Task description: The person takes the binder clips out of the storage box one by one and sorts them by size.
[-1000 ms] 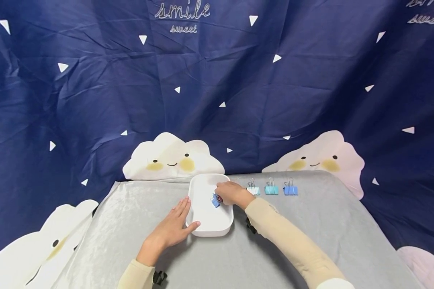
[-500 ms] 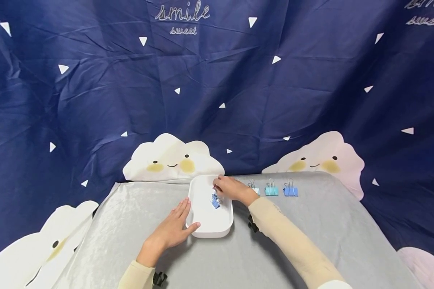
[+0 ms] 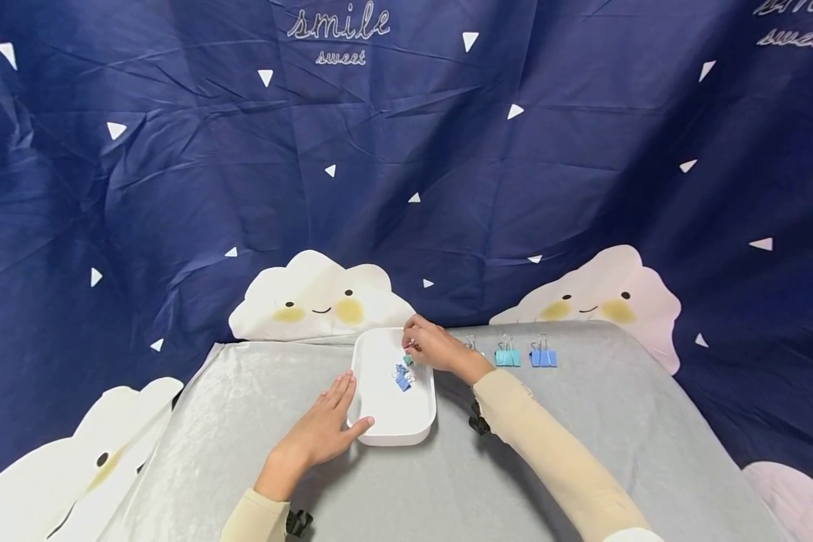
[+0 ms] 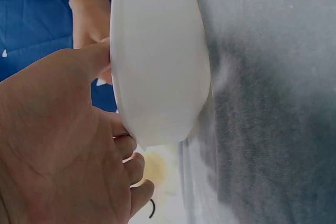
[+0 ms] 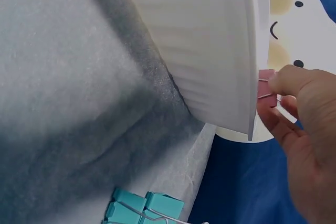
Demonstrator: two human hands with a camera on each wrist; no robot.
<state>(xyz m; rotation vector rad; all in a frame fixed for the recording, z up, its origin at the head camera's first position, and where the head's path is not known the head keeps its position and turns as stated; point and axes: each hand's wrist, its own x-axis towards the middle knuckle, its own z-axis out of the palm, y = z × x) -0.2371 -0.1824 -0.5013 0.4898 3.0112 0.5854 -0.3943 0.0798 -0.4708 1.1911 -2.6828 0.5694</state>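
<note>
A white tray [image 3: 382, 421] stands on the grey cloth. My left hand [image 3: 321, 425] rests against its left side with fingers extended and the thumb over the rim; the left wrist view shows these fingers touching the rim. Above the tray's right rim, my right hand [image 3: 436, 350] pinches a small pink binder clip [image 5: 266, 88] between thumb and fingers. Inside the tray lie a blue binder clip [image 3: 403, 379] and a teal one [image 3: 408, 360], close together near the right wall. More clips there may be hidden by the right hand.
Right of the tray, larger binder clips stand in a row: a pale one [image 3: 472, 345] partly behind the right hand, a teal one [image 3: 507, 357] and a blue one [image 3: 543, 357]. A dark blue curtain [image 3: 447, 188] with clouds hangs behind the table.
My right hand has risen from the clips in the tray toward the far right rim, with the pink clip in its fingers. The small teal clip has come into view. My left hand stays put.
</note>
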